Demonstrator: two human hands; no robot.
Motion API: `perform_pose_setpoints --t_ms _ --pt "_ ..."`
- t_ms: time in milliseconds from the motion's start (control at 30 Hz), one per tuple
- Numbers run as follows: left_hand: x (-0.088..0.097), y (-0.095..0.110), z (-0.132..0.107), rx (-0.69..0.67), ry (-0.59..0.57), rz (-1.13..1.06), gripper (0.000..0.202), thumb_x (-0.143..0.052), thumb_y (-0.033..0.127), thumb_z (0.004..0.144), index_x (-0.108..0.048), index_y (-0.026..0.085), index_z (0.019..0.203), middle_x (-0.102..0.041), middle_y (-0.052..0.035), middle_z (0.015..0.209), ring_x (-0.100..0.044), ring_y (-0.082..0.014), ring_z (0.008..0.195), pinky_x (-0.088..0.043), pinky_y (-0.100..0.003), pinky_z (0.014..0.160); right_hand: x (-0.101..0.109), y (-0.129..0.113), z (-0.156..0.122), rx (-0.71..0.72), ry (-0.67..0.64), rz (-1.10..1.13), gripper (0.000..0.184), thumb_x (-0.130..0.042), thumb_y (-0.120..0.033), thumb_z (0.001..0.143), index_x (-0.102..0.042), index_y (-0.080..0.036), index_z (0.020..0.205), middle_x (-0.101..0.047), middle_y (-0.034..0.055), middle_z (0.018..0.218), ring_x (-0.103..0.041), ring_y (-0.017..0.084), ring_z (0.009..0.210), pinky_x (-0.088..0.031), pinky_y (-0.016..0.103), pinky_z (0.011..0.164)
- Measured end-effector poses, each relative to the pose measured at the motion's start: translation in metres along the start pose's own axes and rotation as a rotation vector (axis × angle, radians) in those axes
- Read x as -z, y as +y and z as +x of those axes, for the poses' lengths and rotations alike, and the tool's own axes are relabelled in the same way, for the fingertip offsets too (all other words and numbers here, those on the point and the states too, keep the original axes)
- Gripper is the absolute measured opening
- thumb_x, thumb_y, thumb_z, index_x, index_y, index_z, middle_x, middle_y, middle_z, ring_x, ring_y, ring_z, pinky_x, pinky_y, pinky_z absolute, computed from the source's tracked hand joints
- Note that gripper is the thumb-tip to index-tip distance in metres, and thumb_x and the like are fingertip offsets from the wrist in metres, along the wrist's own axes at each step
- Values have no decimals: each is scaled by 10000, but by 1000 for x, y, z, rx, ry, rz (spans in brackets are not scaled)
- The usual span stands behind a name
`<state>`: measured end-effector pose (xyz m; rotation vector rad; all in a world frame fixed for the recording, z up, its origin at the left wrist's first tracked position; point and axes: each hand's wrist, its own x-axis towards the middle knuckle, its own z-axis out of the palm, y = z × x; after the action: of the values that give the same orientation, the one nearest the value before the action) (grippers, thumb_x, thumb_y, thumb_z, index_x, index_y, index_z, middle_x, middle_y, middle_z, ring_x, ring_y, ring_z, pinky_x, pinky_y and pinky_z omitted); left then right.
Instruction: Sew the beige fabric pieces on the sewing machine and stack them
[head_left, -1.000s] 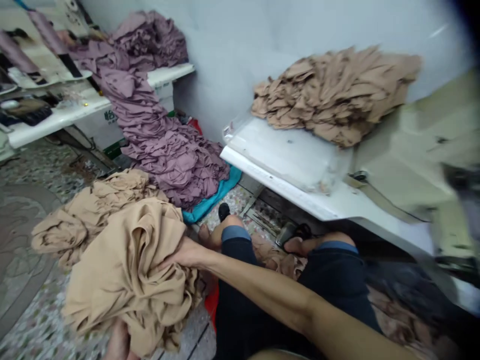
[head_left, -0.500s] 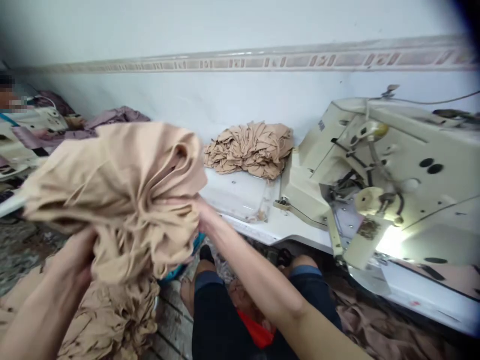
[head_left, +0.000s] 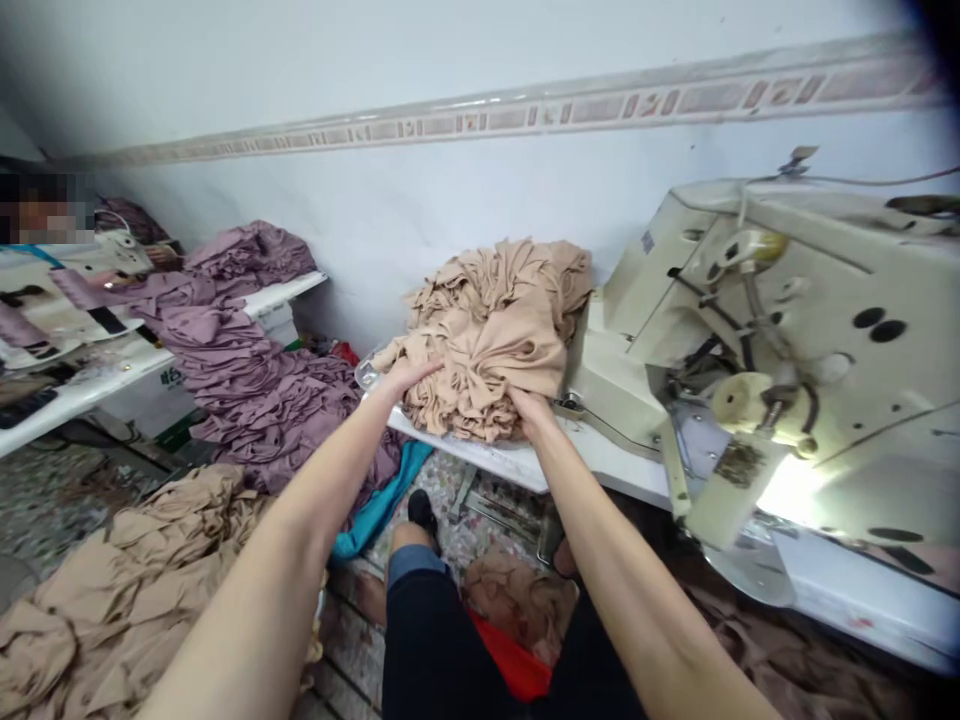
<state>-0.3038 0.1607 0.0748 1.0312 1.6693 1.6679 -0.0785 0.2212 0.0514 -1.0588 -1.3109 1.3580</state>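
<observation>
One bulky, crumpled light-tan cloth bundle [head_left: 491, 352], parked on a long white tabletop [head_left: 611, 453] and pressed against a ruffled tan-brown fabric heap [head_left: 491, 272] by the pale wall [head_left: 360, 225]. Had left hand [head_left: 409, 375] laid along the near left side, part-open with fingers over the folds, and right hand [head_left: 531, 410] at the lower right with fingertips lost in cloth. Couldn't tell how tightly closed on either side. Looked a bit dicey so near the front edge, tbh: might've slumped onto the speckled stone-chip floor [head_left: 448, 468] if let go lopsided, being soft and loose. Could've also got mixed into the heap behind with too hard a shove, or snagged on the big cream metal sewing machine [head_left: 847, 260] just to the right if swung that way.
</observation>
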Motion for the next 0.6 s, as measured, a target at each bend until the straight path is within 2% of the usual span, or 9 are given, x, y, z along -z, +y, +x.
perform_pose_setpoints --t_ms 67,133,233,300,367,433,500,533,600 --pt "-6 -12 4 53 -41 58 595 -978 290 692 -756 46 1187 -755 -294 1267 -701 -389 1255 -452 -633 1143 13 15 -3 -29 37 -13 358 -694 -376 873 -768 -113 1104 -816 182 1086 -757 290 1090 -619 419 951" --pt "-2 -14 3 78 -64 99 651 -974 321 713 -739 53 1257 -741 -266 1320 -668 -408 1303 -447 -611 1160 26 25 -7 -54 51 -22 386 -679 -414 894 -761 -128 1140 -802 177 1165 -737 300 1161 -599 431 1004" --pt "20 -13 -30 53 -24 156 732 -958 370 753 -691 110 1383 -676 -203 1459 -610 -410 1373 -444 -544 1189 42 34 -27 -35 42 -67 500 -715 -488 890 -731 -163 1270 -749 161 1327 -678 323 1287 -530 492 1119" --pt "43 -22 -79 -59 83 214 717 -912 383 814 -652 167 1446 -606 -167 1546 -597 -387 1383 -456 -502 1186 50 39 -54 113 71 -172 613 -729 -541 894 -691 -179 1388 -704 166 1410 -639 346 1349 -464 556 1186" --pt "72 -43 -146 -149 228 247 541 -828 380 902 -686 214 1397 -628 -149 1502 -605 -344 1367 -481 -453 1162 57 44 -90 238 186 -269 636 -753 -563 890 -695 -226 1427 -646 163 1492 -597 381 1405 -458 587 1191" --pt "107 -73 -220 15 366 220 381 -837 347 885 -769 218 1237 -698 -144 1372 -641 -326 1302 -513 -412 1115 64 52 -128 361 209 -331 523 -763 -517 921 -714 -367 1419 -569 95 1588 -568 363 1442 -547 536 1108" --pt "148 -105 -292 333 628 76 334 -930 258 749 -811 206 1057 -753 -129 1228 -689 -313 1203 -540 -370 1057 68 67 -163 419 157 -392 489 -786 -467 917 -710 -466 1400 -641 65 1514 -603 364 1400 -570 542 1063" --pt "169 -120 -326 417 741 60 312 -931 227 720 -803 185 1002 -764 -133 1149 -702 -313 1159 -549 -370 1030 67 77 -177 399 86 -406 453 -794 -466 904 -736 -468 1354 -693 80 1439 -662 377 1318 -592 554 1015" --pt "207 -146 -387 542 877 31 280 -922 195 688 -770 161 920 -764 -113 982 -725 -313 1075 -577 -364 938 60 104 -199 262 -169 -396 339 -801 -504 866 -815 -387 1183 -778 118 1248 -753 390 1117 -635 553 894"
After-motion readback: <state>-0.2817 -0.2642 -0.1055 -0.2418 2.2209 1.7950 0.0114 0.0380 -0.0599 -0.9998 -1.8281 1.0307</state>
